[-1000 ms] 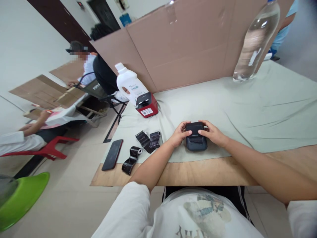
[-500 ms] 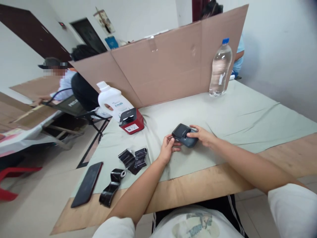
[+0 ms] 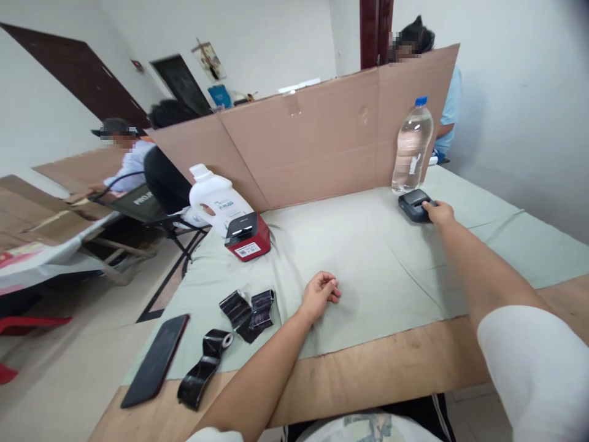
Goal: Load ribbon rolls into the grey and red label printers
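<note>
Well left of the left hand, a flat, black, red-edged phone (image 3: pixel 156 361) is found face up at the table's side. Between it and that hand, a glossy black curled strip with a rolled end (image 3: pixel 202 371) is noted; beyond the strip, a white plastic jug with a handle (image 3: pixel 221 199) is partly hidden by a red-and-black box with a white label (image 3: pixel 248 238). Nearer the left hand, a crumpled pair of glossy black film rolls (image 3: pixel 251 313) is seen. The left hand (image 3: pixel 321 296) is held loosely curled above the pale green cloth (image 3: pixel 359 245); nothing is seen in it. Well apart, ahead and to the right, a dark grey, rounded plastic device (image 3: pixel 413 206) is gripped at its right side by the right hand (image 3: pixel 439 215). Just behind the device, a clear, blue-capped plastic bottle (image 3: pixel 413 150) is observed upright; contact between them cannot be determined.
</note>
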A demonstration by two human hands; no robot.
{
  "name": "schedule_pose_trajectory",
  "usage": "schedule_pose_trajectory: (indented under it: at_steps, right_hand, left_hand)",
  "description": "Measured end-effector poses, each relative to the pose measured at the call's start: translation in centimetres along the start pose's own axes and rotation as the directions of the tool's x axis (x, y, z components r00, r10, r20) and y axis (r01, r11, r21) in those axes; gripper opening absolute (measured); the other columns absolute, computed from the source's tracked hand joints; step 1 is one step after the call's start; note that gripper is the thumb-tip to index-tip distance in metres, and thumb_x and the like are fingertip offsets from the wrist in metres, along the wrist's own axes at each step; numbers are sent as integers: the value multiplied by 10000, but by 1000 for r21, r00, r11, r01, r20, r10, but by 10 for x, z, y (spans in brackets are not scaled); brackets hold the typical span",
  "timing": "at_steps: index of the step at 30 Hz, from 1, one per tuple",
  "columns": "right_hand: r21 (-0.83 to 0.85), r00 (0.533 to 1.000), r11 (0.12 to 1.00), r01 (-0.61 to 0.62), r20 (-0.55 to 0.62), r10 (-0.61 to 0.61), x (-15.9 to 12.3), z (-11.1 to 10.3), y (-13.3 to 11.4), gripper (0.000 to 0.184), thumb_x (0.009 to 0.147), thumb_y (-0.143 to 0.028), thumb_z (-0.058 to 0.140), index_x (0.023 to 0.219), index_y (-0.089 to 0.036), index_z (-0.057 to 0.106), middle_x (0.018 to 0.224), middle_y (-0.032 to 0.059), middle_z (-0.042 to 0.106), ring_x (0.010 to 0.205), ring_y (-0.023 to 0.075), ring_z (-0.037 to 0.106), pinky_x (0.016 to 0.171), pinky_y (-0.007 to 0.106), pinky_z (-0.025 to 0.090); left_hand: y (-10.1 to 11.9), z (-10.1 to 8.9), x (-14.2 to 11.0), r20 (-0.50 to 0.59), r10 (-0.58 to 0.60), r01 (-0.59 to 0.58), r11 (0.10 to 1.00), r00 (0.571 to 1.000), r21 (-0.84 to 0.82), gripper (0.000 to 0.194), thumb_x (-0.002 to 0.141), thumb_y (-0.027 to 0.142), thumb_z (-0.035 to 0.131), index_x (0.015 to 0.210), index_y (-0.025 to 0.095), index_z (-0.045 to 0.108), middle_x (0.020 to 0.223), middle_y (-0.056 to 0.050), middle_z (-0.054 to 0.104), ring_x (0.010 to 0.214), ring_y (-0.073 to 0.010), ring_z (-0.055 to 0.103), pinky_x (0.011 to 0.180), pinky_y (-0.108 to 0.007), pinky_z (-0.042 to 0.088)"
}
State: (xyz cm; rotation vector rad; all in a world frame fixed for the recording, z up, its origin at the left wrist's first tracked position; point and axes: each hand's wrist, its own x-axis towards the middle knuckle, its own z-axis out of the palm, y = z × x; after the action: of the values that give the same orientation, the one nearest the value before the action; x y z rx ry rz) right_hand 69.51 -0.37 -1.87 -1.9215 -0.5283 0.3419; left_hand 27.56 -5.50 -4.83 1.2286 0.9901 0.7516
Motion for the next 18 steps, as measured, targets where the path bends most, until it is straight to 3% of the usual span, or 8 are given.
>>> schedule_pose_trajectory:
  at_steps: [5, 7, 10, 12, 14, 15, 16, 18]
  right_hand:
    - [-258, 999, 966, 26, -39, -37, -17, 1, 7, 589, 879, -381, 595, 1300, 17, 493, 1335, 356, 497, 1299, 373, 460, 1045, 435, 337]
    - [-308, 996, 950, 56, -48, -74, -27, 2, 10, 557, 872, -315, 601, 1288, 34, 477, 1348, 369, 476, 1304, 383, 440, 1054, 447, 307]
    - [-406, 986, 904, 133, -34, -160, -37, 2, 18, 531, 827, -282, 640, 1252, 3, 496, 1325, 339, 513, 1247, 378, 483, 1027, 456, 334]
    - [-477, 976, 859, 183, -13, -215, -39, 1, 23, 536, 818, -314, 638, 1244, -20, 501, 1291, 318, 545, 1189, 366, 516, 986, 448, 364]
    - [-516, 969, 830, 209, -2, -246, -40, 1, 27, 557, 817, -330, 630, 1261, -24, 492, 1274, 310, 554, 1156, 356, 520, 954, 436, 371]
    - [-526, 968, 823, 213, -2, -252, -41, 2, 28, 571, 818, -330, 630, 1274, -19, 486, 1272, 312, 553, 1150, 353, 516, 942, 430, 369]
    - [-534, 967, 818, 214, -6, -256, -41, 2, 29, 582, 820, -328, 632, 1286, -12, 482, 1272, 316, 552, 1146, 351, 512, 931, 424, 367]
    - [-543, 964, 814, 208, -26, -264, -42, 4, 30, 603, 826, -323, 640, 1306, 2, 475, 1273, 325, 545, 1144, 345, 502, 912, 417, 357]
  left_hand:
    - [-7, 3, -3, 12, 16, -18, 995, 1000, 97, 276, 733, 384, 676, 855, 165, 560, 610, 16, 614, 488, -94, 568, 498, -215, 464]
    - [-4, 2, -4, 59, -11, 1, 988, 998, 154, 196, 736, 316, 662, 823, 159, 583, 614, 15, 605, 509, -87, 568, 524, -211, 467]
    - [20, -13, 4, 262, -145, 73, 961, 954, 266, 109, 732, 248, 638, 758, 149, 600, 712, -26, 645, 600, -115, 617, 571, -237, 492]
    - [50, -36, 18, 282, -156, 33, 917, 947, 398, 86, 766, 234, 584, 782, 155, 613, 815, -53, 681, 651, -142, 647, 607, -267, 500]
    - [88, -67, 38, 117, 54, -116, 766, 992, 632, 98, 794, 202, 537, 800, 170, 629, 851, -58, 688, 760, -170, 650, 737, -311, 512]
    - [106, -85, 49, 41, 193, -156, 630, 980, 761, 113, 808, 208, 534, 821, 179, 643, 899, -68, 694, 862, -198, 646, 834, -346, 499]
    - [124, -104, 61, -33, 313, -133, 493, 949, 860, 131, 822, 223, 529, 846, 186, 653, 964, -84, 695, 958, -230, 628, 917, -384, 469]
    - [149, -139, 83, -187, 460, 45, 303, 868, 952, 201, 859, 309, 522, 929, 187, 665, 1144, -128, 657, 1173, -308, 535, 1035, -466, 379]
